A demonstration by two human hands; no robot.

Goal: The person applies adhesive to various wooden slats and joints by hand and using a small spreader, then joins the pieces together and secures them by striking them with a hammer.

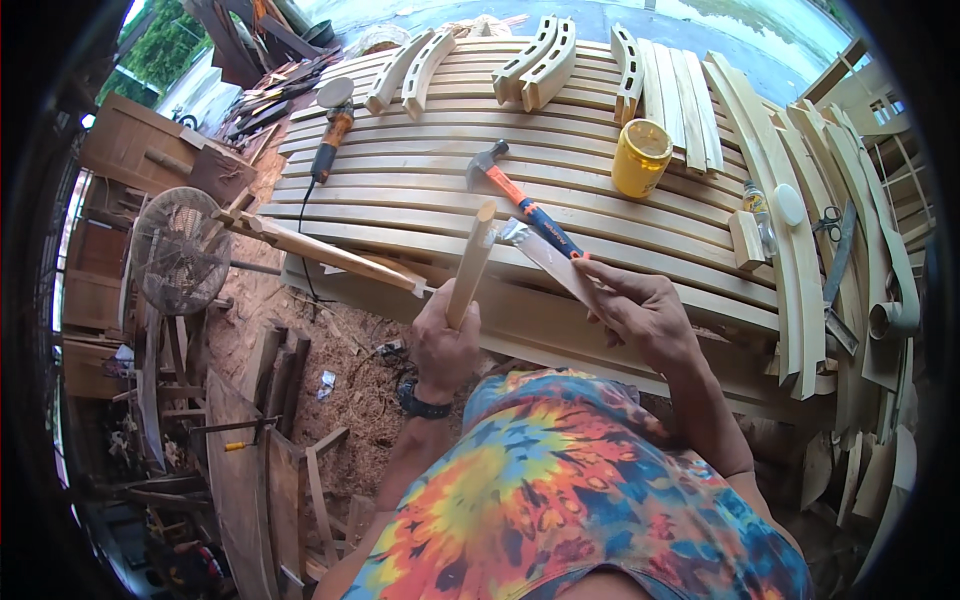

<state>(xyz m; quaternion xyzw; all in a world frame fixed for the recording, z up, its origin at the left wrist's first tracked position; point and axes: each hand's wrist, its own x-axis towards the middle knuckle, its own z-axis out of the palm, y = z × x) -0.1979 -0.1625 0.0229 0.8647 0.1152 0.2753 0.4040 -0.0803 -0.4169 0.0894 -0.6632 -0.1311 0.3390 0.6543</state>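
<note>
My left hand (446, 340) is closed round a pale wooden rail (470, 262) that points up and away from me, its rounded end uppermost. Between the fingertips and thumb of my right hand (640, 310) is a thin flat strip (560, 265) with a whitish smear on its far end. That smeared end is close beside the upper part of the rail; I cannot tell whether they touch. Just beyond, a claw hammer (525, 205) with an orange and dark blue handle lies on the slats, its handle end near my right fingertips. A yellow jar (642, 160) stands open farther right.
Long wooden slats (420, 175) cover the bench, with curved slotted pieces (535, 62) along its far side. A corded power tool (333, 135) lies far left. A round fan (180, 250) stands left. Scissors (828, 223) and a small bottle (755, 210) are right. Shavings (350, 400) litter the floor.
</note>
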